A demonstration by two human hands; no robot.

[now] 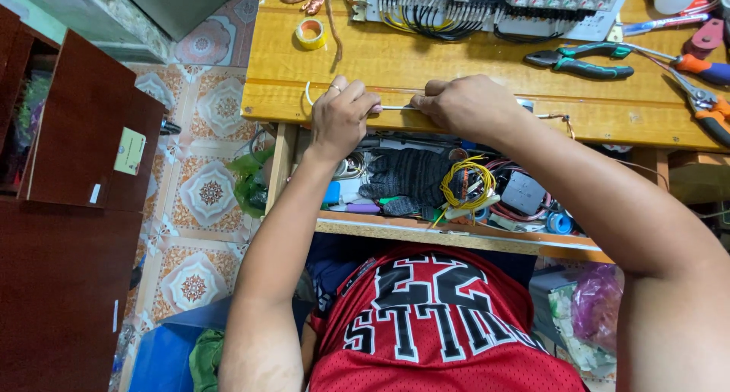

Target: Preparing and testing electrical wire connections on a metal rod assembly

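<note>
Nearest, an open drawer point(426, 232) under the bench holds a dark knitted glove point(407, 177) and a yellow wire coil point(465, 180). Above it, at the front edge of the yellow wooden bench point(456, 65), the left hand point(342, 117) and right hand point(465, 107) each pinch a thin white wire point(397, 107); it spans the short gap between both grips, its end curling left of the left hand. Farther back lie green-handled pliers point(582, 61), a yellow tape roll point(310, 33) and a white wired terminal board point(487, 4).
</note>
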